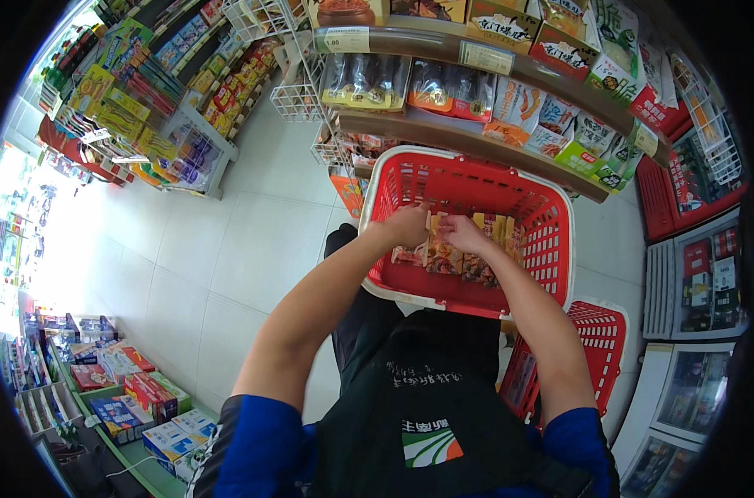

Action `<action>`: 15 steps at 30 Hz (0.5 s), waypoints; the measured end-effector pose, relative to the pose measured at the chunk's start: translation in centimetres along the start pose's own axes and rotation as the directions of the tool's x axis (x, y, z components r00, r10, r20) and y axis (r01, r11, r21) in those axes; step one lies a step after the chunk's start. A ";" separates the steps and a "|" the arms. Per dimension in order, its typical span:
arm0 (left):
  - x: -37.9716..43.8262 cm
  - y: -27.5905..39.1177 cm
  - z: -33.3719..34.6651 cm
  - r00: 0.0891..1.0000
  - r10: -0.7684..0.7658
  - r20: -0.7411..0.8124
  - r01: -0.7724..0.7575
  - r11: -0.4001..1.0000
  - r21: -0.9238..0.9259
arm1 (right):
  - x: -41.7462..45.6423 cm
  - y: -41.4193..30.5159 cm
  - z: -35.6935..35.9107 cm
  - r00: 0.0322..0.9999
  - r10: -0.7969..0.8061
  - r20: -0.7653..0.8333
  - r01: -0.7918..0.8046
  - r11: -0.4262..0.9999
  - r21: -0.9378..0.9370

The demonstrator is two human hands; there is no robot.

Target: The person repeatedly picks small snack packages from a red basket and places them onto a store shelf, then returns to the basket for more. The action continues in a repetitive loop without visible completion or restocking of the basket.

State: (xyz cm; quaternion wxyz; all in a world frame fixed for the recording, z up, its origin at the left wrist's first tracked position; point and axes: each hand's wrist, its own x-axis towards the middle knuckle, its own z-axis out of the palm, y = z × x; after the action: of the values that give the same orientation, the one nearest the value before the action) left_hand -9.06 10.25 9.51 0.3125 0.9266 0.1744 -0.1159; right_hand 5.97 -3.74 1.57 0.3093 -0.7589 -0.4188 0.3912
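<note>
A red plastic shopping basket (470, 171) with a white rim stands in front of me, against the shelf. Several printed snack packets (476, 267) lie side by side on its floor. My left hand (408, 224) is inside the basket at the left end of the row, its fingers bent around the upper edge of a packet (409, 254). My right hand (463, 233) touches the top of the neighbouring packet (444, 255), fingers bent; whether it grips it is unclear. The fingertips of both hands are partly hidden.
Shelves (408, 127) of packaged snacks rise beyond the basket, with a white wire rack (296, 103) at their left end. A second red basket (601, 324) is at my lower right. Glass-door coolers (694, 380) line the right. Left are a display stand (209, 168) and a counter with boxes (153, 395).
</note>
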 end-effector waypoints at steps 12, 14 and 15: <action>4.7 -5.7 10.0 0.778 -0.620 0.101 0.628 0.764 -0.150 | 1.9 0.8 3.7 0.934 0.150 0.323 -0.045 0.949 -0.311; 4.5 -4.0 9.5 0.736 -0.677 0.015 0.664 0.717 -0.213 | 1.5 1.0 3.7 0.921 0.189 0.339 -0.090 0.954 -0.287; 4.4 -4.3 9.6 0.739 -0.674 -0.006 0.652 0.716 -0.249 | 1.4 0.6 3.7 0.935 0.161 0.317 -0.058 0.949 -0.311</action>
State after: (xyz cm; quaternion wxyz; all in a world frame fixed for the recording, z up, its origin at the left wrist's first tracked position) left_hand -7.77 8.59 -1.70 0.3467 0.7640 0.5218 -0.1542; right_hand 3.52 -2.28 -1.25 0.0931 -0.7405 -0.4760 0.4652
